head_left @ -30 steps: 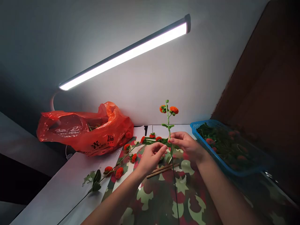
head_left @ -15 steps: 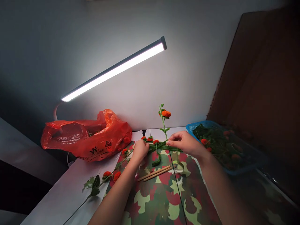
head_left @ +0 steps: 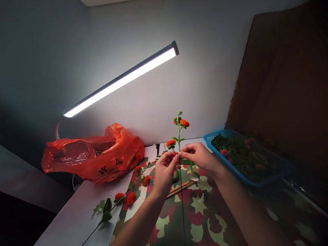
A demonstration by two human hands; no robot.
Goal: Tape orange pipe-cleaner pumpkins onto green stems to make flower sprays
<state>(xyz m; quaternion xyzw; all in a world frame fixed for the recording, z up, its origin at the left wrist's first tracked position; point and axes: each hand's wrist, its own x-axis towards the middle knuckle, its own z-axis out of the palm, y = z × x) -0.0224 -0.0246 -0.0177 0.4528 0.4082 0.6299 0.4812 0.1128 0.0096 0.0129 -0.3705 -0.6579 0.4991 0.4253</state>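
An upright green stem (head_left: 178, 135), with orange fuzzy pumpkin-like heads near its top, stands between my hands; its thin dark wire runs down toward me. My left hand (head_left: 165, 171) is closed, pinching a small orange pumpkin-like pipe-cleaner flower (head_left: 171, 143) by its short stalk against the main stem. From the right, my right hand (head_left: 201, 157) pinches the main stem at the same spot. A green tape strip (head_left: 191, 166) hangs below that hand to a pale roll (head_left: 194, 176) on the mat. The exact fingertip contact is partly hidden.
Two brown sticks (head_left: 181, 189) and green stems (head_left: 186, 162) lie on the patterned mat (head_left: 174, 222). At left are a finished-looking orange-flowered branch (head_left: 131, 187) and a red plastic bag (head_left: 112, 157). A blue basket (head_left: 241, 176) holds greenery at right. A lit lamp (head_left: 123, 80) hangs above.
My left hand has lifted an orange flower from the mat and brought it rightward to the upright stem. My right hand stays at the stem. The view has shifted slightly.
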